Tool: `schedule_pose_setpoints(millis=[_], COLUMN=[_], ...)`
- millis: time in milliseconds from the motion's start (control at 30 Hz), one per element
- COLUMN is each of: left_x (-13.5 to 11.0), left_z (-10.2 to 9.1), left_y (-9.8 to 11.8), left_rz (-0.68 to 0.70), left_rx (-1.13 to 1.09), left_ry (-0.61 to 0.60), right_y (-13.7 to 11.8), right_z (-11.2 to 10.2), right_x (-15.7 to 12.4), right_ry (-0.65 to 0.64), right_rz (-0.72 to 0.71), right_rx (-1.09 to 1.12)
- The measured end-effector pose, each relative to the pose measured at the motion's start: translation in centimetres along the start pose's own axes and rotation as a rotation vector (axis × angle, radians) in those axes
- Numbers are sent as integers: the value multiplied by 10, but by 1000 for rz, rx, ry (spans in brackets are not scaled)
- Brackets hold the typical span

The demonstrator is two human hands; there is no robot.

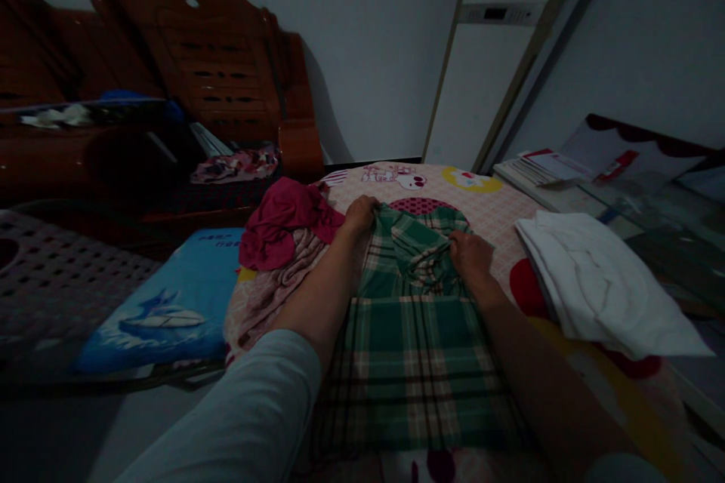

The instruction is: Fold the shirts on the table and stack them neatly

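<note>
A green plaid shirt [419, 362] lies on the patterned cloth [481, 200] in front of me, its lower part flat and its far part bunched and folded over. My left hand [361, 215] pinches the far left edge of the shirt. On the far right side, my right hand [471, 253] grips another part of the fabric between thumb and fingers. Left of my left forearm lie a crumpled magenta garment [288, 223] and a pinkish knitted cloth [286, 279]. Folded white clothing [600, 279] rests to the right of my right forearm.
A blue cushion [175, 302] with a surfboard print sits at the left. Behind it stands a carved wooden seat [209, 60] with clothes on it. At the right, a glass-topped table [680, 219] holds papers [549, 166]. A tall white appliance [481, 75] stands against the wall.
</note>
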State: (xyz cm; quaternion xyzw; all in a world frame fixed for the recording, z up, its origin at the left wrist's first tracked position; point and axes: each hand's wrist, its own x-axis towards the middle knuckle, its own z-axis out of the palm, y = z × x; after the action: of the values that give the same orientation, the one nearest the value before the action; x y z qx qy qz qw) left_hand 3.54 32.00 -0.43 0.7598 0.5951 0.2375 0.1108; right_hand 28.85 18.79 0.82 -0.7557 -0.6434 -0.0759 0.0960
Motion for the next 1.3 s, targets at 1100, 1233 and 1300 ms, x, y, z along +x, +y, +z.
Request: schedule_pose_setpoints(millis=[1100, 1233, 1300], left_x=[7, 9, 4], left_z=[-31, -62, -75], left_y=[2, 15, 31], left_rz=[-32, 117, 208], left_rx=[-67, -232, -314], left_ry=[-50, -133, -154], right_y=[37, 67, 77], right_z=[-28, -36, -34], right_x=[24, 32, 32], right_ry=[-38, -50, -25], right_rz=[65, 88, 74], right_rx=[679, 534, 310])
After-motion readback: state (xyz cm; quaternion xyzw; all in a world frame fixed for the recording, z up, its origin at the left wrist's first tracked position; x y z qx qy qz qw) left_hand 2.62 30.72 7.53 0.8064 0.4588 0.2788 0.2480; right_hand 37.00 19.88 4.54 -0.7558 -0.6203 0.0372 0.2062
